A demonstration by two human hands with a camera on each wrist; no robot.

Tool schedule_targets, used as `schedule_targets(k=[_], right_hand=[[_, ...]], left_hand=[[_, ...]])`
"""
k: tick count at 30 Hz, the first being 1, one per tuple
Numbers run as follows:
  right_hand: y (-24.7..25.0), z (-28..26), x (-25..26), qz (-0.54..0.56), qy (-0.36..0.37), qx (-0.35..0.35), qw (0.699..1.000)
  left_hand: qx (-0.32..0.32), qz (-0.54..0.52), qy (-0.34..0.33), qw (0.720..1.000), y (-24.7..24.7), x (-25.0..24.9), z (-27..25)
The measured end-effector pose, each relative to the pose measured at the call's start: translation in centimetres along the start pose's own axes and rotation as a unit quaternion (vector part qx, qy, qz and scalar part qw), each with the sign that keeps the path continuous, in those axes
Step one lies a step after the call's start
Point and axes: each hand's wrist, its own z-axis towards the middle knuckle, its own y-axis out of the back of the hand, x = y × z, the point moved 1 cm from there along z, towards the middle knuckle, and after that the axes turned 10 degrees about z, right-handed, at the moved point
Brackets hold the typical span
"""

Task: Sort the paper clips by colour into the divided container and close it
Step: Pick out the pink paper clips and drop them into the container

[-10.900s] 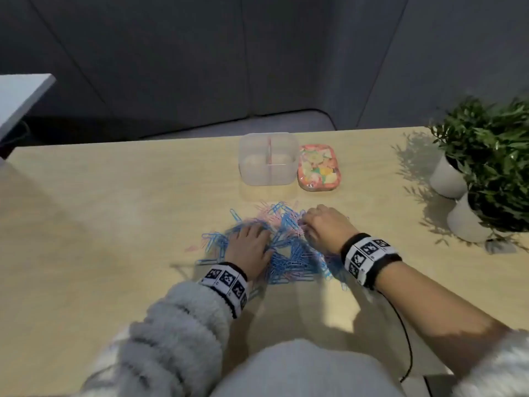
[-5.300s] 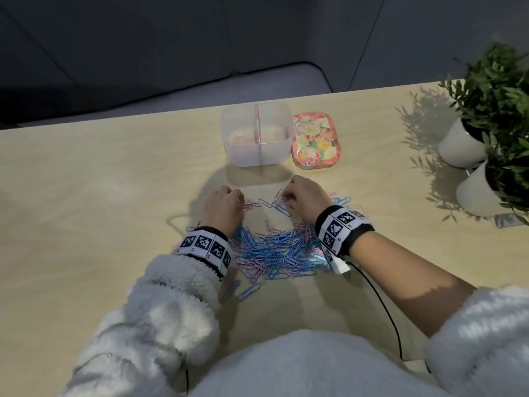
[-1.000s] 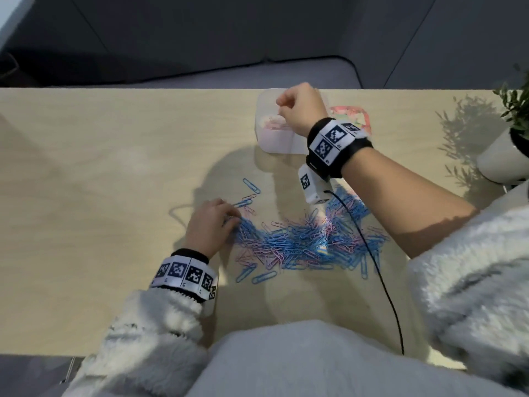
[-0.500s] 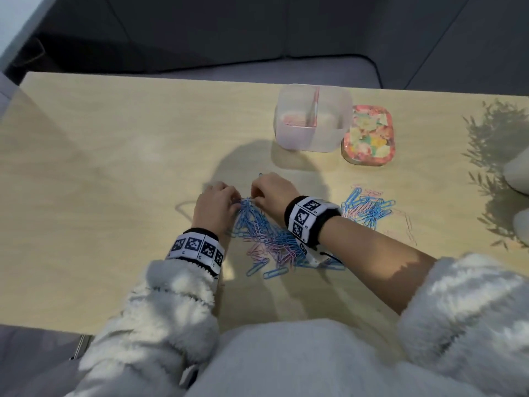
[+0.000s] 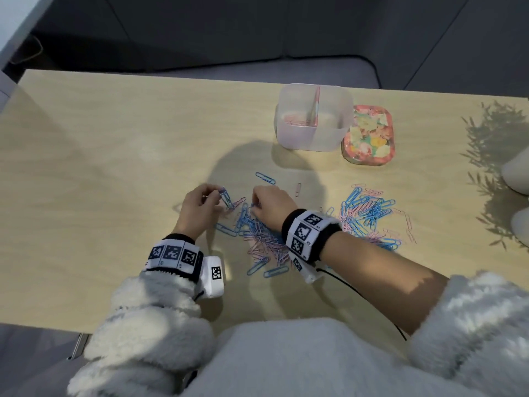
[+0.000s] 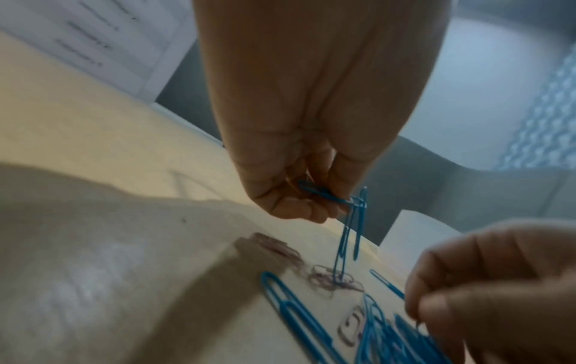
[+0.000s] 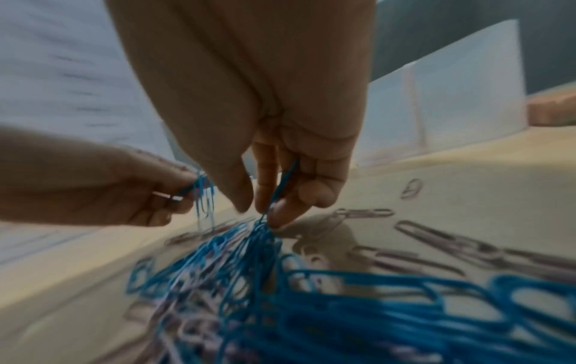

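Note:
Blue and pink paper clips [image 5: 259, 233] lie in a tangled heap on the wooden table, with a second heap [image 5: 369, 213] to the right. My left hand [image 5: 197, 207] pinches a few linked blue clips [image 6: 349, 221] that dangle just above the table. My right hand [image 5: 270, 206] pinches blue clips [image 7: 274, 197] at the top of the near heap. The clear divided container [image 5: 313, 117] stands open at the back, with pink clips in its left compartment. Its floral lid [image 5: 369, 136] lies beside it on the right.
A single blue clip [image 5: 265, 177] and a pink one [image 5: 298, 190] lie apart, between the hands and the container. White plant pots [image 5: 518, 173] stand at the right edge. A cable [image 5: 357, 293] runs from my right wrist toward the near table edge.
A second ago my right hand was over the container; it came back down to the near heap. My left hand has lifted some blue clips off the table.

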Motion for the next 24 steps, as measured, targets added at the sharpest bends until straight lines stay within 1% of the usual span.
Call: schedule_targets(k=[2, 4, 6, 9, 10, 11, 13, 14, 16, 18, 19, 20, 22, 23, 24], right_hand=[[-0.6, 0.0, 0.1, -0.035, -0.007, -0.009, 0.999], [-0.8, 0.1, 0.0, -0.034, -0.036, -0.023, 0.999], [-0.5, 0.2, -0.4, 0.005, -0.067, -0.02, 0.998], [0.8, 0.2, -1.3, 0.083, -0.077, -0.021, 0.993], [1.5, 0.1, -1.8, 0.107, -0.078, -0.028, 0.991], [2.4, 0.0, -2.4, 0.127, -0.08, -0.038, 0.988], [4.5, -0.2, -3.8, 0.146, -0.094, -0.055, 0.983], [5.4, -0.3, -4.8, 0.145, -0.107, -0.066, 0.981], [6.9, -0.5, -6.6, 0.121, -0.13, -0.089, 0.98], [7.5, -0.7, -7.6, 0.049, -0.148, -0.111, 0.981], [7.4, -0.9, -7.7, -0.005, -0.149, -0.125, 0.981], [7.1, -1.0, -7.5, -0.063, -0.141, -0.142, 0.978], [6.2, -1.2, -6.2, -0.146, -0.092, -0.177, 0.969], [5.7, -1.2, -5.2, -0.157, -0.062, -0.182, 0.969], [5.1, -1.1, -4.3, -0.148, -0.035, -0.174, 0.973]], left_hand=[[-0.02, -0.058, 0.021, 0.998, 0.7, 0.5, 0.0], [-0.021, -0.104, 0.037, 0.994, 1.5, 0.9, 0.0], [-0.034, -0.118, 0.057, 0.991, 2.2, 1.4, 0.1], [-0.071, -0.097, 0.08, 0.989, 2.7, 2.2, 0.1], [-0.079, -0.077, 0.082, 0.99, 2.9, 2.6, 0.0], [-0.086, -0.036, 0.081, 0.992, 3.1, 3.0, -0.1], [-0.093, 0.082, 0.062, 0.99, 3.5, 3.6, -0.5], [-0.101, 0.152, 0.049, 0.982, 3.5, 3.9, -0.6], [-0.126, 0.285, 0.027, 0.95, 2.9, 3.4, -1.0], [-0.157, 0.349, -0.007, 0.924, 1.8, 2.0, -1.5], [-0.147, 0.37, -0.027, 0.917, 1.2, 1.0, -1.8], [-0.12, 0.388, -0.042, 0.913, 0.4, 0.3, -2.1], [-0.057, 0.413, -0.062, 0.907, -1.2, -0.3, -2.3], [-0.036, 0.413, -0.058, 0.908, -2.0, -0.6, -2.4], [-0.029, 0.41, -0.049, 0.91, -2.6, -0.9, -2.3]])
